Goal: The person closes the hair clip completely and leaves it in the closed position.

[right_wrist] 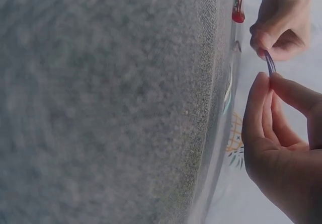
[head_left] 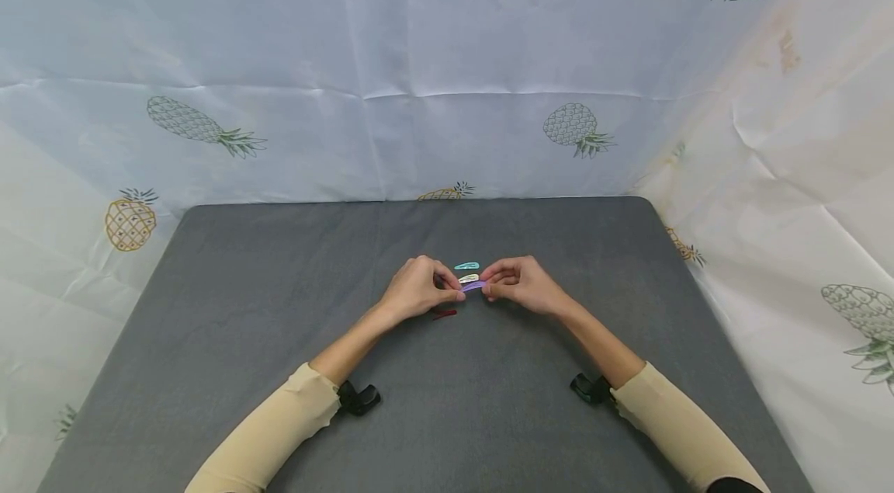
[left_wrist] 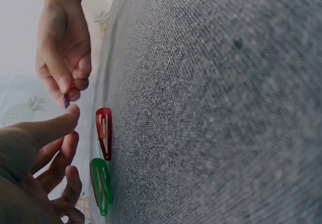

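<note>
A purple hair clip (head_left: 473, 286) is held just above the grey table (head_left: 265, 338), between both hands. My left hand (head_left: 452, 293) pinches its left end and my right hand (head_left: 489, 290) pinches its right end. The right wrist view shows the purple clip (right_wrist: 270, 63) edge-on between my right fingertips (right_wrist: 261, 90) and my left hand (right_wrist: 282, 27). On the table beyond the hands lie a teal clip (head_left: 466, 265) and a cream clip (head_left: 469, 277). A red clip (head_left: 444, 314) lies near my left hand. The left wrist view shows the red clip (left_wrist: 104, 131) beside a green clip (left_wrist: 101, 183).
A white backdrop (head_left: 447, 50) printed with pineapples walls the table on the far side and both flanks. Black wrist mounts (head_left: 359, 397) sit on both forearms. The grey cloth reaches rounded far corners (head_left: 646, 206).
</note>
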### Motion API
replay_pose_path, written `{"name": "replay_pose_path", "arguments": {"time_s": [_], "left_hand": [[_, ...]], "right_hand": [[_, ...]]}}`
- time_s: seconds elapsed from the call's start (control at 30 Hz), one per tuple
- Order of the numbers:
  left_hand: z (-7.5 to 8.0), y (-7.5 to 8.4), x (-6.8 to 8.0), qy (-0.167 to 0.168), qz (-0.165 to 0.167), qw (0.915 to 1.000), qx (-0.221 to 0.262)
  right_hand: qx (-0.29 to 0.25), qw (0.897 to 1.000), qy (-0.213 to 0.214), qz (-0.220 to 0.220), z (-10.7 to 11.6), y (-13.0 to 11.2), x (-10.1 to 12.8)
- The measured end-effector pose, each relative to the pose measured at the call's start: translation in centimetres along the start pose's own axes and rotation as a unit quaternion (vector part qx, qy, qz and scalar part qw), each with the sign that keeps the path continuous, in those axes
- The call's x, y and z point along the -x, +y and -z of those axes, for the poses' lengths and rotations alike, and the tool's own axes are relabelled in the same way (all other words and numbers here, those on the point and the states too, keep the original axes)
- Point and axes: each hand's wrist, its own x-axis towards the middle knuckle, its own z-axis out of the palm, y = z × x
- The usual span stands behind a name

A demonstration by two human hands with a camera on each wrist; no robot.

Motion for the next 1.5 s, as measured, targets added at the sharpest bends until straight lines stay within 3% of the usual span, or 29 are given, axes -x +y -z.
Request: {"name": "replay_pose_path", "arguments": {"time_s": [0.4, 0.6, 0.87, 0.93, 1.03, 1.1, 1.17, 1.5], "left_hand": [[-0.2, 0.0, -0.6, 0.004, -0.007, 0.9986, -0.052], [-0.3, -0.7, -0.8, 0.009, -0.020, 0.9983, -0.055], [-0.3, -0.6, -0.8, 0.003, -0.005, 0.9984, -0.056], [-0.8, -2.0, -1.2, 0.008, -0.024, 0.9975, -0.066], [-0.8, -2.2, -1.1, 0.006, -0.024, 0.9976, -0.065], [-0.8, -2.2, -1.0, 0.002, -0.020, 0.9979, -0.061], [-0.3, -1.0, -0.6, -0.007, 0.006, 0.9985, -0.054], [-0.5, -1.1, -0.5, -0.006, 0.026, 0.9974, -0.067]], "right_hand": [[0.025, 0.999, -0.011, -0.026, 0.0, 0.4, -0.8], [0.049, 0.998, -0.020, -0.031, -0.1, 0.3, -1.0], [0.065, 0.997, -0.024, -0.042, -0.2, 0.4, -1.3], [0.070, 0.996, -0.025, -0.044, -0.2, 0.3, -1.4], [0.080, 0.995, -0.031, -0.042, -0.2, 0.3, -1.4], [0.084, 0.995, -0.036, -0.040, -0.2, 0.3, -1.4], [0.085, 0.995, -0.041, -0.034, -0.2, 0.3, -1.4], [0.081, 0.995, -0.050, -0.027, -0.3, -0.1, -1.5]]}}
